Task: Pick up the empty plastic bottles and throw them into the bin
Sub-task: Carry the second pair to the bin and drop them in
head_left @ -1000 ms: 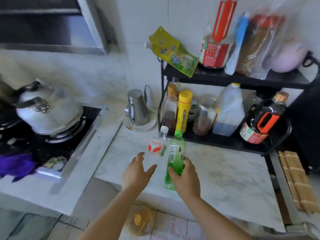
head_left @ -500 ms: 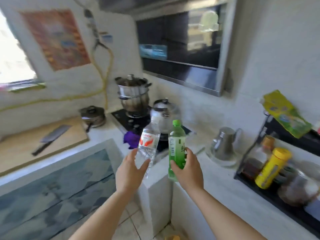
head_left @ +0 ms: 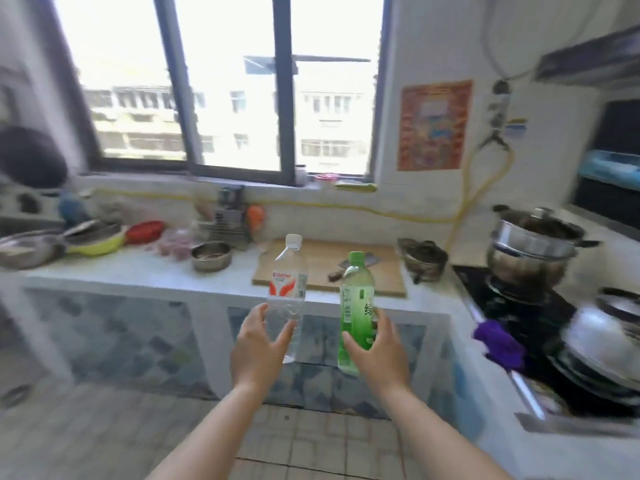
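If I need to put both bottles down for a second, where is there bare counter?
Best free patch: the white counter between the small steel bowl and the wooden cutting board. The back-left corner is crowded with a yellow dish and pans; the black stove on the right is full of pots.

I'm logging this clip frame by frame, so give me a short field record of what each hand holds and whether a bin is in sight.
left hand: left hand gripping the clear bottle, white cap, red-and-white label, upright
right hand: right hand gripping the green bottle, green cap, upright
bottle contents: both look empty
bottle position: held in the air side by side, apart, in front of the counter
behind bottles: cutting board on the counter
bin: none visible in this view
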